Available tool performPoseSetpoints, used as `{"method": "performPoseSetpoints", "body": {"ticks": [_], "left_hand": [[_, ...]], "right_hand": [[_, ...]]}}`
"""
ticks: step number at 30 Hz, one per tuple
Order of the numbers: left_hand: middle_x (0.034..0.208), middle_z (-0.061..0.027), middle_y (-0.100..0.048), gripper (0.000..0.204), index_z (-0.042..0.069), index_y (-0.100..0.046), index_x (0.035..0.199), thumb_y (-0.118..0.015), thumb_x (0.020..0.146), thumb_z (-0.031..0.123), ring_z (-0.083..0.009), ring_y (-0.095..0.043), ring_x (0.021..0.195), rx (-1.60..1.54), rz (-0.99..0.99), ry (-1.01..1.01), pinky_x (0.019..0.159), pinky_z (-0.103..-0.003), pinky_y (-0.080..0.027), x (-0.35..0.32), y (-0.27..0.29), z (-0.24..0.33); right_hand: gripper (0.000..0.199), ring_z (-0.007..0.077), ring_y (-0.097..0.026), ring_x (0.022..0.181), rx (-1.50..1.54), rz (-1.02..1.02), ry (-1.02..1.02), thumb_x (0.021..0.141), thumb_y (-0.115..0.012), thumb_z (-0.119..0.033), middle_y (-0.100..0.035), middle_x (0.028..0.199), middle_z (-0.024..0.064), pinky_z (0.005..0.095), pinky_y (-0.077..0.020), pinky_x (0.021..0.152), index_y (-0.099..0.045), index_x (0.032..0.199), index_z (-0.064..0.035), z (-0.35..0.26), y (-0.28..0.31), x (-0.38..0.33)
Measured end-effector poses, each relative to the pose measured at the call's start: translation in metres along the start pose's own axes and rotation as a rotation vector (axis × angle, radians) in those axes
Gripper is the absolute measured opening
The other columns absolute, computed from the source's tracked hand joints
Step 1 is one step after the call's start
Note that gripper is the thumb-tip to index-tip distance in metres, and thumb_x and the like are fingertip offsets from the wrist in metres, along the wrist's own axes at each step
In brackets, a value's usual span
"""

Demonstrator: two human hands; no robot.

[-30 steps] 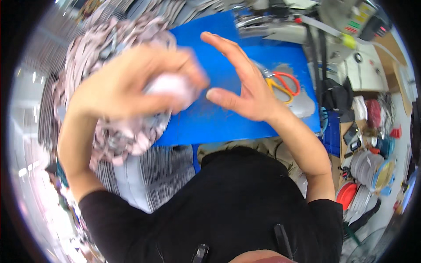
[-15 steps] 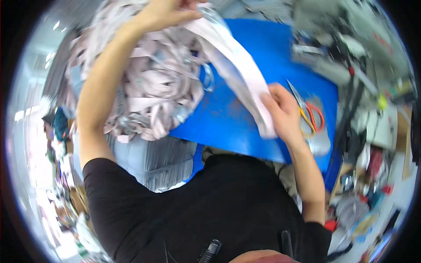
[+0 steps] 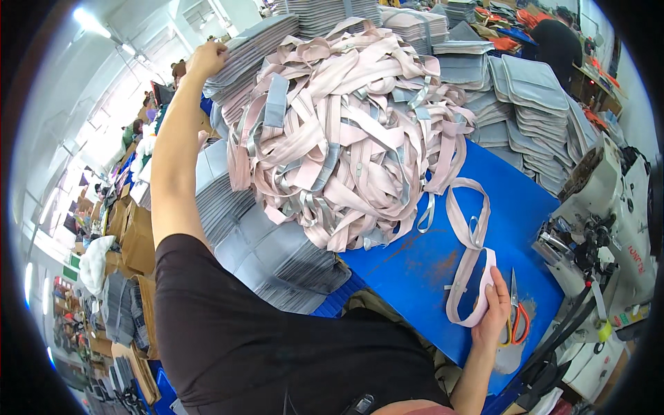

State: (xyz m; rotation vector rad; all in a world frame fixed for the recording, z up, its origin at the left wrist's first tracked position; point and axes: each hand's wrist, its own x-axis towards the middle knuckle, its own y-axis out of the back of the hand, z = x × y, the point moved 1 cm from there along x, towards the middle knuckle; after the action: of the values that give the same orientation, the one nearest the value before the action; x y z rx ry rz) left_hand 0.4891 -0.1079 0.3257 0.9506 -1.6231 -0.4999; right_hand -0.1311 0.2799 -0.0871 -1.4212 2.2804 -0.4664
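My right hand (image 3: 492, 308) holds the lower end of a long pink zipper strip (image 3: 454, 304), its thumb and fingers closed on the band. The strip curves in loops away over the blue tabletop (image 3: 408, 266). Just right of that hand lie scissors (image 3: 517, 321) with orange and yellow handles. My left arm stretches to the far left, where my left hand (image 3: 209, 61) bends its fingers at the corner of a stack of grey panels (image 3: 252, 52). What those fingers grip, if anything, is too small to make out. Between my arms sits a big tangled heap of pink strips (image 3: 360, 138) with grey pieces.
More grey panels (image 3: 277, 259) are stacked below the heap, near my body. Further piles of grey panels (image 3: 532, 93) stand at the back right. A sewing machine (image 3: 609, 207) borders the table on the right. Another person (image 3: 557, 45) is in the far background.
My left hand has let go of the pink strip and moved to the grey stack. The strip now lies looped on the table, still in my right hand. The view has swung left and up.
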Motion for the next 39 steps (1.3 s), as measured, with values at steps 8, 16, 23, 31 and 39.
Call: {"method": "performPoseSetpoints", "body": {"ticks": [8,16,23,31,39], "left_hand": [[0.093,-0.0074,-0.071,0.024,0.014,-0.076,0.118,-0.064,0.097,0.016,-0.0287,-0.069,0.078,-0.132,0.509,-0.409,0.070,-0.039,-0.053,-0.138,0.152,0.204],[0.098,-0.0140,-0.067,0.043,-0.006,-0.067,0.115,-0.072,0.079,0.018,-0.0288,-0.069,0.075,-0.663,-0.133,-1.551,0.061,-0.038,-0.054,-0.374,0.212,0.423],[0.083,-0.0114,-0.063,0.033,0.001,-0.062,0.093,-0.074,0.089,0.032,-0.0335,-0.068,0.079,-1.238,-0.023,-1.647,0.071,-0.042,-0.053,-0.313,0.189,0.509],[0.079,-0.0135,-0.061,0.031,0.001,-0.059,0.092,-0.067,0.098,0.031,-0.0311,-0.059,0.074,-0.909,-0.964,-1.812,0.068,-0.042,-0.046,-0.274,0.139,0.519],[0.096,-0.0029,-0.064,0.014,0.001,-0.064,0.090,-0.071,0.098,0.011,-0.0112,-0.058,0.093,-1.175,-1.125,-1.486,0.084,-0.027,-0.046,-0.254,0.097,0.503]], "right_hand": [[0.037,0.0194,-0.069,0.107,-0.270,0.031,0.258,0.103,-0.058,-0.008,-0.071,0.122,0.0148,0.0305,-0.0533,0.094,-0.060,0.138,0.0047,-0.025,-0.043,-0.001],[0.031,0.0073,-0.064,0.088,0.029,-0.111,0.170,0.102,-0.063,-0.023,-0.073,0.105,0.0039,0.0258,-0.0523,0.079,-0.068,0.119,0.0023,-0.102,-0.091,-0.007],[0.031,0.0120,-0.063,0.092,-0.506,-0.441,0.253,0.101,-0.063,-0.021,-0.073,0.101,0.0060,0.0314,-0.0508,0.084,-0.067,0.122,0.0018,-0.104,-0.028,-0.027],[0.022,0.0039,-0.044,0.064,-0.644,-0.385,0.068,0.093,-0.079,-0.019,-0.064,0.083,-0.0025,0.0270,-0.0377,0.055,-0.072,0.103,-0.0009,-0.098,-0.001,-0.024],[0.029,0.0073,-0.067,0.080,-0.460,-0.266,0.137,0.092,-0.077,-0.012,-0.067,0.093,0.0023,0.0243,-0.0516,0.066,-0.067,0.117,-0.0026,-0.079,0.009,-0.024]]}}
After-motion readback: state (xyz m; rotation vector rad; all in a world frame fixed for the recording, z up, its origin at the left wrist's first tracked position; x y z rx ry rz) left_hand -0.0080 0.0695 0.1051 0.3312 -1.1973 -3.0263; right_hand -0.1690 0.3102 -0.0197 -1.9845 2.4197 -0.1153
